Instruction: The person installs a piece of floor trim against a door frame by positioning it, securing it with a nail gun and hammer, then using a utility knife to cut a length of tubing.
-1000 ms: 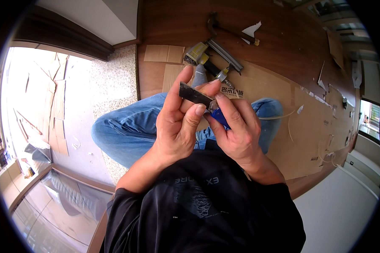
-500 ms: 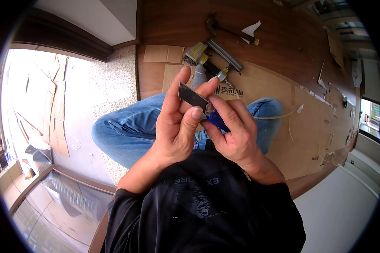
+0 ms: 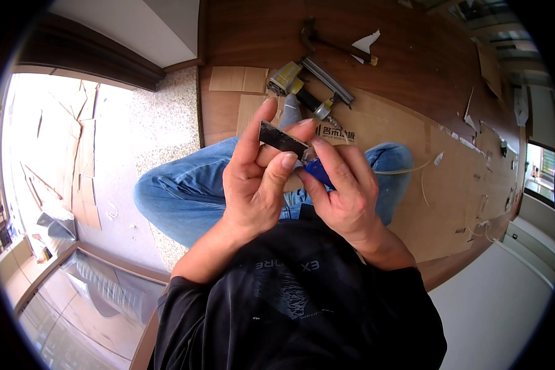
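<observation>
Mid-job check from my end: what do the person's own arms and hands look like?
The left hand and right hand are human and ungloved, with no watch or bracelet visible. The forearms are bare below short, loose black sleeves belonging to a black shirt.

The dark strip [image 3: 282, 139] has tilted slightly.

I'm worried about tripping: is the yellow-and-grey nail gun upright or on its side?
On its side: seen from above, the nail gun shows its black handle and long straight rail in profile.
</observation>
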The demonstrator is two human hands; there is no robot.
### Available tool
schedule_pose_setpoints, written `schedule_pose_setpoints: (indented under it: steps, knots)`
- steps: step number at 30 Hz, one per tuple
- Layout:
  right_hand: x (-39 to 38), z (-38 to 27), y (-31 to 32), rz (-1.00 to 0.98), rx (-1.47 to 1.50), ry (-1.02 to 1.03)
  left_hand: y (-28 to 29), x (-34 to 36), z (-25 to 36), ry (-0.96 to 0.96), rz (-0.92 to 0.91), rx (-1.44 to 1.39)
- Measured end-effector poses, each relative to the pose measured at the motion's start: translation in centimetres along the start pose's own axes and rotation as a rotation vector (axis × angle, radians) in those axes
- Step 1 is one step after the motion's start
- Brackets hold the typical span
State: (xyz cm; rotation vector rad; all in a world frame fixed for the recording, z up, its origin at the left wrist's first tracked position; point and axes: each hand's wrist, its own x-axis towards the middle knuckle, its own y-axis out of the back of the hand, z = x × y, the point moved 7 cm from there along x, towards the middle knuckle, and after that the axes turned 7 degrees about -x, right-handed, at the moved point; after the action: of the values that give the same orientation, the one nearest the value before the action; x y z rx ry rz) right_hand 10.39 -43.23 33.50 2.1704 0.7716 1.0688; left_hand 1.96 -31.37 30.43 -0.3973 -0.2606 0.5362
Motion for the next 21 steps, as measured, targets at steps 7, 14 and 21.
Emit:
schedule_pose_setpoints:
  steps: [7,14,21]
  knots:
    - [0.21,-0.20,-0.21,-0.057,0.113,-0.013,-0.31,0.08,0.13,-0.015,0.018,-0.083]
    - [0.25,0.01,-0.23,-0.081,0.147,-0.055,0.22,-0.18,-0.04,-0.035,-0.053,0.090]
    - [0.08,-0.16,-0.25,-0.057,0.076,-0.048,-0.18,-0.14,-0.23,-0.046,0.002,-0.019]
